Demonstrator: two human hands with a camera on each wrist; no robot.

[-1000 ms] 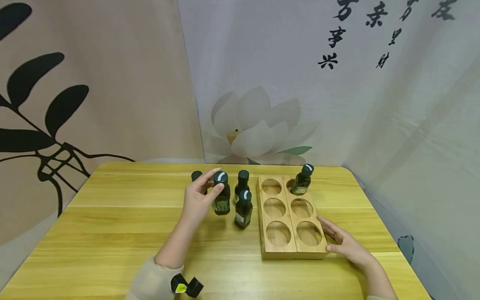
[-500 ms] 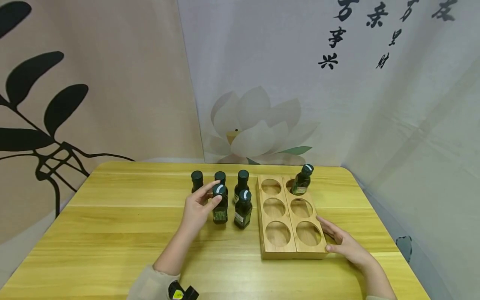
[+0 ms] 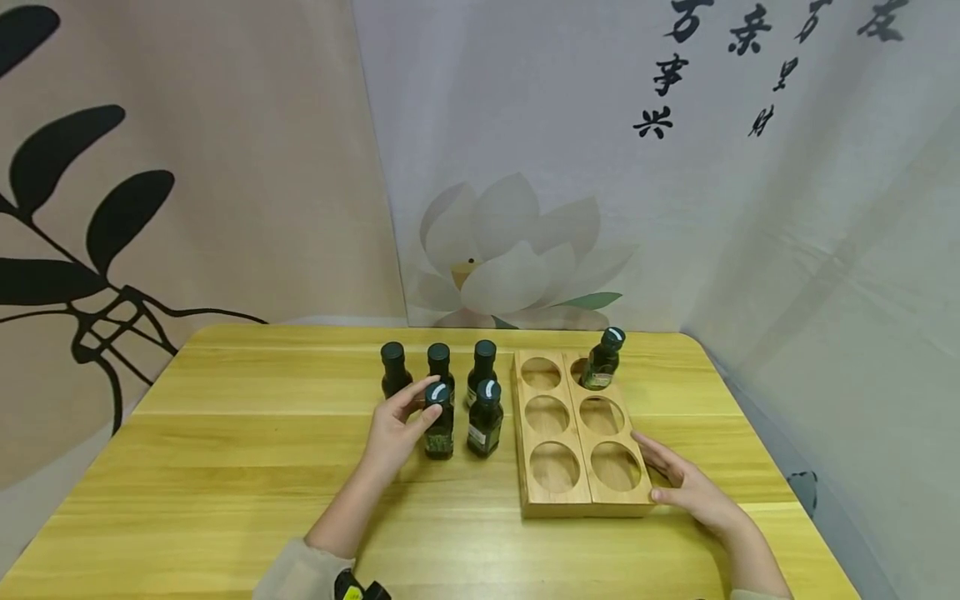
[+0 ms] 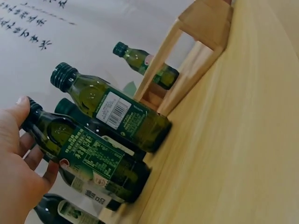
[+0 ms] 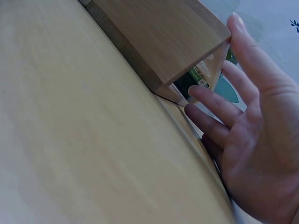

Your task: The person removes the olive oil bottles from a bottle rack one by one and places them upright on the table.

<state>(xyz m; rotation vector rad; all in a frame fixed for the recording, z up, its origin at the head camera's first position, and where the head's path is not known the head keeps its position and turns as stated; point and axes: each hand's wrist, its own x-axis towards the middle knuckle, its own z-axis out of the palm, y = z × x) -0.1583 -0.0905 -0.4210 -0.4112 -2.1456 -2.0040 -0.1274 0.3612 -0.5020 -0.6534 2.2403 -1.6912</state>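
My left hand [image 3: 390, 432] pinches a dark green glass bottle [image 3: 439, 440] near its black cap, thumb on one side and fingers on the other. In the left wrist view the gripped bottle [image 4: 88, 151] has a green printed label; whether its base touches the table cannot be told. Right of it stands another bottle [image 3: 485, 429] with a white barcode label. My right hand [image 3: 693, 493] touches the right side of a wooden rack [image 3: 585, 509] with round holes. Its fingers are extended in the right wrist view. One bottle [image 3: 602, 362] leans in the rack's far right hole.
Behind the held bottle, several more dark bottles stand: one far left [image 3: 393, 371], one in the middle [image 3: 439, 360], one on the right [image 3: 483, 367]. The wooden table [image 3: 187, 467] ends at a printed cloth backdrop [image 3: 525, 125].
My left hand has brought its bottle nearer the table's front, lower in the view, uncovering the bottles behind. The right hand and the rack stay put.
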